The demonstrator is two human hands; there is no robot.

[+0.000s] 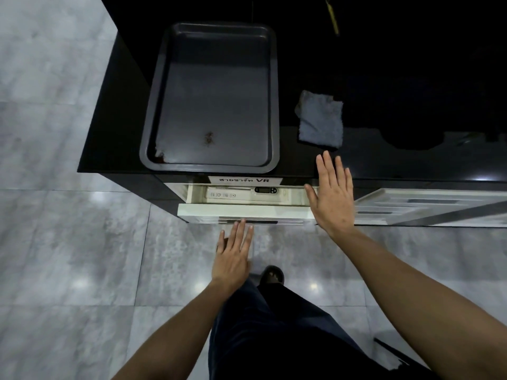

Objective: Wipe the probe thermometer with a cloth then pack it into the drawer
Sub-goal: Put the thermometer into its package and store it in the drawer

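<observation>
The probe thermometer (259, 190), black body with a thin metal probe pointing left, lies inside the white drawer (244, 212), which stands partly pulled out under the black counter. The grey cloth (320, 119) rests folded on the counter, to the right of the tray. My left hand (233, 253) is flat and empty, its fingertips touching the drawer's front panel. My right hand (333, 196) hovers spread and empty over the drawer's right end and the counter edge, just below the cloth.
A dark baking tray (211, 31) with a few rusty stains sits on the black counter (384, 160). A white label (245, 180) hangs above the drawer. More white drawer fronts (428, 207) continue to the right. Grey tiled floor (68, 242) lies below.
</observation>
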